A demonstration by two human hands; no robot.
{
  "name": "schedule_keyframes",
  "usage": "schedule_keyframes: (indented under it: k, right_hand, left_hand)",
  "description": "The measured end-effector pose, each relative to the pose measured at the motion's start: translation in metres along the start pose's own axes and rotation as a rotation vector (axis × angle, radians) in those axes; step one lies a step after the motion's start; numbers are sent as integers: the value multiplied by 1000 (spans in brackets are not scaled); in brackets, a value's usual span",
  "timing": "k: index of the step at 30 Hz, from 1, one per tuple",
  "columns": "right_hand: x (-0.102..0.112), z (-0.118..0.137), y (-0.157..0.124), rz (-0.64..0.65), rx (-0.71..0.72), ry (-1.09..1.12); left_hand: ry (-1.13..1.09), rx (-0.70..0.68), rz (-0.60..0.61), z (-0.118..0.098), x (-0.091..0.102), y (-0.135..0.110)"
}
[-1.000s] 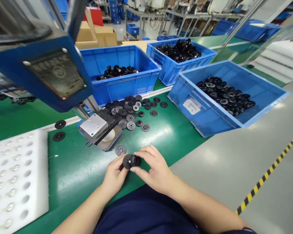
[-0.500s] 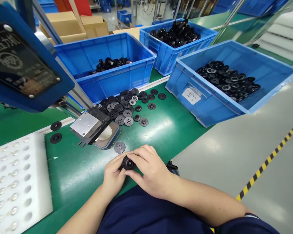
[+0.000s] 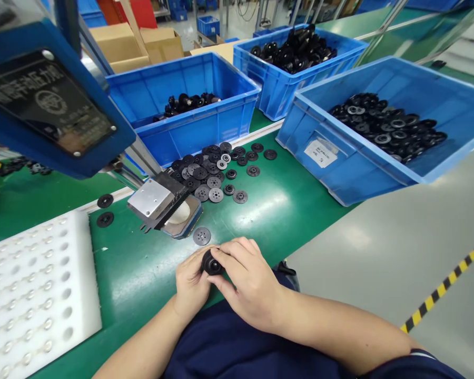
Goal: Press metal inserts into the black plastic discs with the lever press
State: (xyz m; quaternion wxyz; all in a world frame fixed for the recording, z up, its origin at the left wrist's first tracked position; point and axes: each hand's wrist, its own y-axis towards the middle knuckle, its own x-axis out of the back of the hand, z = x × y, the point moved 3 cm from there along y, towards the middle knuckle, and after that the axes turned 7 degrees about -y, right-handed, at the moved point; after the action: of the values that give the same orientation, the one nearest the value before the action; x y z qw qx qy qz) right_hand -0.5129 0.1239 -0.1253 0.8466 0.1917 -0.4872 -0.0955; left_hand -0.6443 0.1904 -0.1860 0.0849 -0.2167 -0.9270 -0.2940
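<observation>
A round black part [image 3: 212, 262] with a stepped, hub-like end is held close in front of my body. My left hand [image 3: 191, 280] wraps around it from the left and beneath. From the right, my right hand [image 3: 245, 279] grips its rim between thumb and fingers. The lower portion of the part is hidden by my hands. Just beyond them a single grey disc with holes [image 3: 201, 236] lies flat on the green table [image 3: 142, 284]. Farther back is a heap of black and grey discs [image 3: 205, 173].
A blue hand press [image 3: 59, 100] leans in at left, its metal ram block [image 3: 151, 198] over a base. White foam tray [image 3: 82, 273] with holes lies at left. Blue bins of black parts stand behind: left bin [image 3: 197, 123], middle bin [image 3: 274, 95], right bin [image 3: 300, 126].
The view has shifted slightly left, so everything sits a little farther right. Both hands keep their hold on the black part, which appears slightly tilted differently.
</observation>
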Motion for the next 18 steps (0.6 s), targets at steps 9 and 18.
schedule_keyframes:
  k: [9,18]
  right_hand:
    - [-4,-6,-2,-22,4,99]
    - [-4,-6,0,-91,11,163]
  left_hand:
    - [-38,63,-15,0,-6,-4]
    - [-70,128,-19,0,-7,-3]
